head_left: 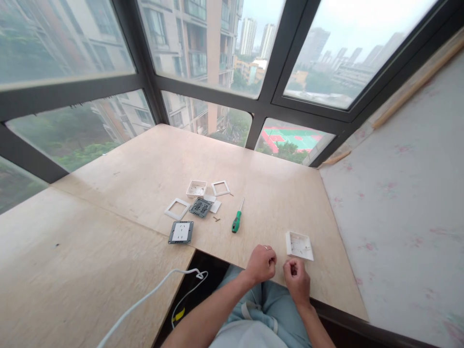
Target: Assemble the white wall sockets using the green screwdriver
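Observation:
My left hand (261, 263) rests by the table's front edge, its fingers curled into a loose fist with nothing visible in it. Beside it, a small gap away, my right hand (297, 280) is also closed in a loose fist, with no object showing. Just beyond the right hand lies a white socket back box (300, 245), open side up. A screwdriver (236, 222) with a green and black handle lies ahead of the left hand, its tip pointing away. Farther left, a socket module (181, 232) lies face up and another (200, 207) shows its dark back.
A second back box (196, 188), two white frames (177, 209) (220, 188), white cover plates (215, 207) and small screws (216, 219) lie mid-table. A white cable (145, 296) crosses the left board near a dark gap. Windows stand behind; a papered wall (406, 217) bounds the right.

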A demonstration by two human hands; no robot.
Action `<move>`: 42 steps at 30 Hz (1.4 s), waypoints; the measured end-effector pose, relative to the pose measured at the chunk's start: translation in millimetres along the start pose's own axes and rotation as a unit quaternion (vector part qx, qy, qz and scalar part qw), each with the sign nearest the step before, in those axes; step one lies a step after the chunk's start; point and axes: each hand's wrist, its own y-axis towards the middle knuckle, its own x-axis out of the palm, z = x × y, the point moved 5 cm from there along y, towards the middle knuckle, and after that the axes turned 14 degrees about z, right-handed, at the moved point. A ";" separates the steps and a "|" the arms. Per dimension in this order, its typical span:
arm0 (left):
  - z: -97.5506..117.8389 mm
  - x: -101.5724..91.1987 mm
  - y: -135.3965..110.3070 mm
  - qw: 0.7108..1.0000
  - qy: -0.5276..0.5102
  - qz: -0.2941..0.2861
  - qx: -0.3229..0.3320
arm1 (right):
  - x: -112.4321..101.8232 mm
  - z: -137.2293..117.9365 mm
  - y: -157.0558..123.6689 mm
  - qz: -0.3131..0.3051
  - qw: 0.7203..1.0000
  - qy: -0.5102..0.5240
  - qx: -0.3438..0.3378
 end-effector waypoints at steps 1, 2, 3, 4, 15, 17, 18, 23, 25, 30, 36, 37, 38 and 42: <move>0.7 0.4 0.3 1.000 0.005 -0.001 0.001 | 0.2 -0.2 -0.1 0.000 1.000 -0.001 -0.003; 1.4 0.7 0.6 1.000 0.011 -0.002 0.001 | 0.4 -0.4 -0.2 -0.001 1.000 -0.001 -0.005; 2.1 0.8 0.8 1.000 0.016 -0.003 0.001 | 0.4 -0.6 -0.2 -0.002 1.000 -0.001 -0.007; 2.9 0.8 1.0 1.000 0.021 -0.003 0.002 | 0.4 -0.8 -0.3 -0.004 1.000 -0.001 -0.009; 9.7 -0.2 1.5 0.997 0.072 0.004 0.016 | 1.3 -2.0 -0.8 -0.041 0.998 0.033 -0.019; 10.7 -0.1 1.5 0.996 0.082 0.008 0.019 | 1.8 -2.0 -0.8 -0.050 0.998 0.042 -0.023; 11.3 -0.1 1.5 0.996 0.088 0.011 0.020 | 2.0 -1.9 -0.9 -0.052 0.997 0.045 -0.025; 13.5 0.6 1.4 0.993 0.115 0.026 0.021 | 2.7 -0.2 -1.9 -0.063 0.996 0.060 -0.028; 13.6 1.1 1.1 0.991 0.125 0.032 0.019 | 2.7 0.5 -2.5 -0.073 0.994 0.073 -0.032; 14.7 1.0 0.5 0.988 0.148 0.043 0.014 | 0.4 0.1 -2.3 -0.101 0.988 0.110 -0.042; 14.9 0.3 0.6 0.986 0.160 0.052 0.009 | -3.1 -3.2 0.4 -0.123 0.984 0.125 -0.033; 14.6 0.5 0.5 0.986 0.161 0.054 0.008 | -3.2 -3.8 0.9 -0.127 0.983 0.126 -0.031; 14.1 0.6 0.3 0.985 0.161 0.055 0.006 | -3.2 -4.3 1.3 -0.131 0.983 0.127 -0.028; 12.6 1.3 -0.9 0.985 0.160 0.064 -0.003 | -2.6 -5.2 3.4 -0.145 0.980 0.136 -0.019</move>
